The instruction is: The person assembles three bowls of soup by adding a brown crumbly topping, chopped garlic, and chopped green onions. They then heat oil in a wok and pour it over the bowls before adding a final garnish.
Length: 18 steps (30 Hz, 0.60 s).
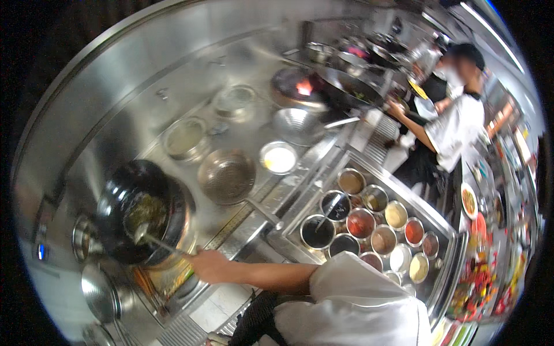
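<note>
My right hand (212,266) grips the long handle of a metal ladle (162,244). The ladle's head rests inside a black wok (110,220), against dark greenish food (149,209) at the bottom. This wok sits on a round burner at the left. My left hand is not clearly in view; a small pale shape at the bottom edge is too cut off to identify. Beyond my right hand lies a round perforated strainer (227,177), its handle (264,212) reaching over the counter edge. Beside it stands a metal bowl with white contents (279,158).
Several seasoning pots fill a steel tray (298,257) at my right. A co-worker (454,125) stands upper right by another wok (333,78), with flame (304,88) at a burner. Two round containers (186,138) stand at the back. Metal bowls (99,294) sit lower left.
</note>
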Available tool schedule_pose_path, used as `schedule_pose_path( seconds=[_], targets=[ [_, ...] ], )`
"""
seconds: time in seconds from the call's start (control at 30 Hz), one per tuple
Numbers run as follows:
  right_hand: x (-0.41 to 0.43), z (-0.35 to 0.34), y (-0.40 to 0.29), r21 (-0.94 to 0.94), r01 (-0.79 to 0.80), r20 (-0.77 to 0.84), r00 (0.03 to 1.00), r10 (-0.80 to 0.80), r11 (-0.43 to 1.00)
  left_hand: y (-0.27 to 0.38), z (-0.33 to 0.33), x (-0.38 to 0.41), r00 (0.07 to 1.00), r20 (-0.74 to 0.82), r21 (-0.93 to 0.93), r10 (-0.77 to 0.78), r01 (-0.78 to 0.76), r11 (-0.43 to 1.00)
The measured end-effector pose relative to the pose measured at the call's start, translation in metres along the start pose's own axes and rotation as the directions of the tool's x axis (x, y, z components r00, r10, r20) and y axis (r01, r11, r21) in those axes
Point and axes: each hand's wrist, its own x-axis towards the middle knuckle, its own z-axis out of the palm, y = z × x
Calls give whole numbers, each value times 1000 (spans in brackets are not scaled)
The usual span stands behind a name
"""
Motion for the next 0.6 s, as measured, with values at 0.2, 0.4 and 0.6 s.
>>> schedule_pose_path(
  seconds=[0.2, 0.4, 0.6],
  targets=[
    [37, 10, -1, 141, -8, -151, 988, 30, 990, 18, 50, 78, 967, 192, 302, -169, 105, 947],
    [-6, 58, 30, 541, 120, -376, 920, 112, 832, 31, 52, 147, 918, 283, 463, -279, 124, 878],
    [-125, 164, 99, 503, -248, -488, 709, 509, 828, 15, 0, 224, 826, 558, 604, 79, -469, 644]
  ],
)
